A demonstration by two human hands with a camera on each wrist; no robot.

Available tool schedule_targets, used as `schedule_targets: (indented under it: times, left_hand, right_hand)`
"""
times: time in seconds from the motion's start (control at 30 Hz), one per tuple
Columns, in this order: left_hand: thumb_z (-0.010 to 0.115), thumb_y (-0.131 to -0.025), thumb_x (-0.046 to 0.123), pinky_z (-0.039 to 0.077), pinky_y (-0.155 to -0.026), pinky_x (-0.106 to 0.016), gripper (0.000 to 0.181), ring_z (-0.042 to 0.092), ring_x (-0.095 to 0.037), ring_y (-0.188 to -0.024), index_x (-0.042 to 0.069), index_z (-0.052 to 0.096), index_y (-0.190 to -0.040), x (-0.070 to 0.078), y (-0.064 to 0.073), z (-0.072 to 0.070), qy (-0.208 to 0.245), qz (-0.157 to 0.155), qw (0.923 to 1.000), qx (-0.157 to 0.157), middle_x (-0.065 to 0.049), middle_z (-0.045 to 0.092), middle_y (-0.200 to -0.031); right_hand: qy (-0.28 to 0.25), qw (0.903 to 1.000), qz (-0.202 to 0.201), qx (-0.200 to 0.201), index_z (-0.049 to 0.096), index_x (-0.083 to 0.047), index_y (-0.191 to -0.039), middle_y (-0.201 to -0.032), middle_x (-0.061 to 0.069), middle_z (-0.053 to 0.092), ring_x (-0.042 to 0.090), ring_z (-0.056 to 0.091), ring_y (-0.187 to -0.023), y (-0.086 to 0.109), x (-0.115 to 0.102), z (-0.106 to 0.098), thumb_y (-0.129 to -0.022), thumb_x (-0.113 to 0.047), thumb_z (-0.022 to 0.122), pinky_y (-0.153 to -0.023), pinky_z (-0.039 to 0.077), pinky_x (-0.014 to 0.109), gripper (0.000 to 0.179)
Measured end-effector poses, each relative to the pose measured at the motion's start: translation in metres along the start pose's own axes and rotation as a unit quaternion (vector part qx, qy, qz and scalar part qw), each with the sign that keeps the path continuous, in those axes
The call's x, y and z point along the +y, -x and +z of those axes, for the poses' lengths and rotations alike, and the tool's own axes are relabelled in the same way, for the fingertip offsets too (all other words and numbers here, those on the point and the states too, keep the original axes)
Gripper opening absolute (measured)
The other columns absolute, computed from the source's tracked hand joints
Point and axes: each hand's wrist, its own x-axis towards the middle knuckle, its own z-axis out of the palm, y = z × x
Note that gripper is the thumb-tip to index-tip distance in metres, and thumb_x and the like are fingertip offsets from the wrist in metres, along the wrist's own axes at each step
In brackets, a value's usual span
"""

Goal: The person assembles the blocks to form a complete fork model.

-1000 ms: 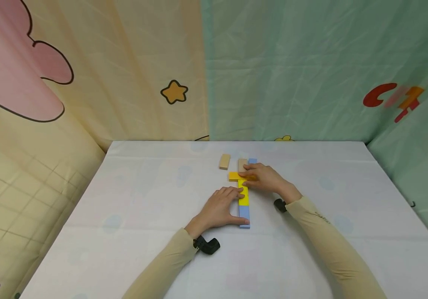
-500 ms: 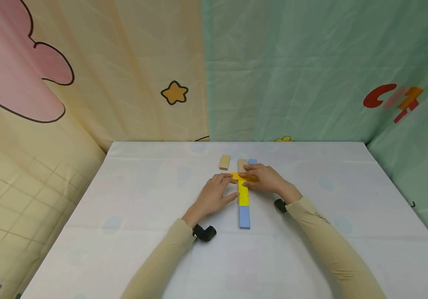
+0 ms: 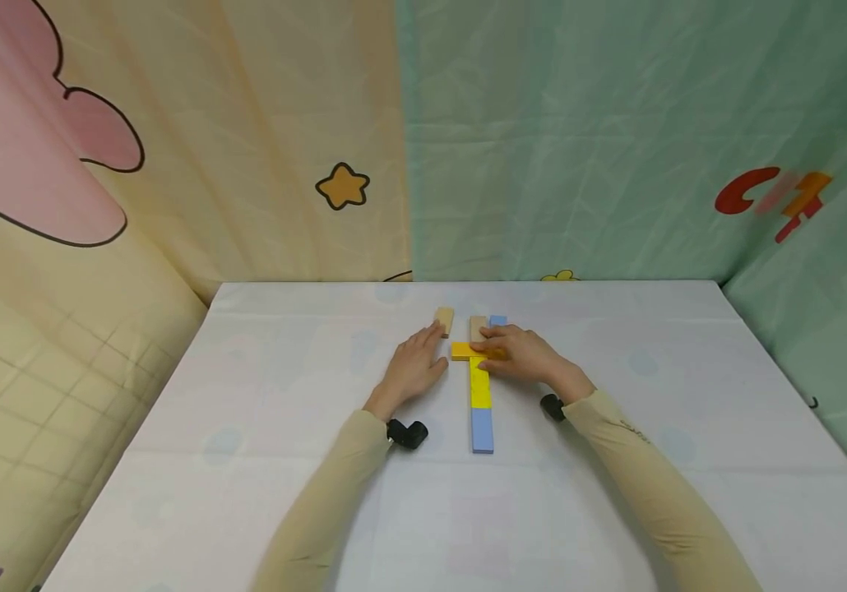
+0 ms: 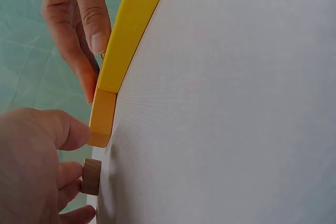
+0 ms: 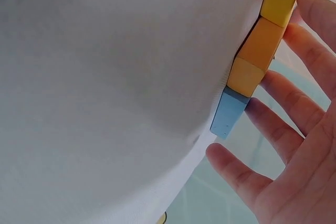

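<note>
Flat building blocks lie joined in a T shape on the table. Its stem is a yellow block [image 3: 480, 393] and a nearer blue block [image 3: 482, 432]; an orange block [image 3: 460, 351] crosses the far end. Beyond it are a wooden block [image 3: 478, 326] and a second blue block [image 3: 498, 321]. My right hand [image 3: 530, 355] rests over the orange bar, fingers spread along the blocks in the right wrist view. My left hand [image 3: 410, 366] reaches to a separate wooden block [image 3: 446, 316] at the left, fingertips at its near end. In the left wrist view its thumb overlaps the orange block's end [image 4: 101, 124].
A white cloth covers the table [image 3: 283, 411]. Patterned curtains [image 3: 579, 148] hang behind it and at both sides. Each wrist carries a black camera, such as the left one [image 3: 407, 434].
My left hand has moved away from the blue and yellow stem, past the orange bar's left end, to the separate wooden block. The right hand stays in place on the blocks.
</note>
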Motion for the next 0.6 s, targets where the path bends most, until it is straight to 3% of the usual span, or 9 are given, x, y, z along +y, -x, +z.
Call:
schedule_targets:
  times: [0.3, 0.6]
  left_hand:
    - [0.050, -0.097, 0.034, 0.027, -0.106, -0.044, 0.054, 0.030, -0.026, -0.134, 0.010, 0.040, -0.144, 0.008, -0.001, 0.001, 0.000, 0.011, 0.9999, 0.005, -0.005, 0.032, -0.151]
    - [0.052, -0.095, 0.036, 0.030, -0.104, -0.043, 0.056, 0.034, -0.027, -0.130, 0.012, 0.041, -0.144, 0.016, -0.005, 0.004, -0.024, 0.017, 0.9996, 0.004, -0.005, 0.037, -0.147]
  right_hand:
    - [-0.003, 1.0000, 0.003, 0.001, 0.057, -0.015, -0.133, -0.144, 0.011, 0.043, 0.034, 0.037, -0.130, 0.000, 0.000, 0.000, -0.091, -0.034, 0.064, -0.097, 0.033, 0.061, 0.046]
    - [-0.003, 1.0000, -0.004, 0.003, 0.057, -0.014, -0.132, -0.143, 0.013, 0.043, 0.036, 0.038, -0.129, 0.000, 0.001, 0.001, -0.092, -0.033, 0.063, -0.096, 0.033, 0.061, 0.046]
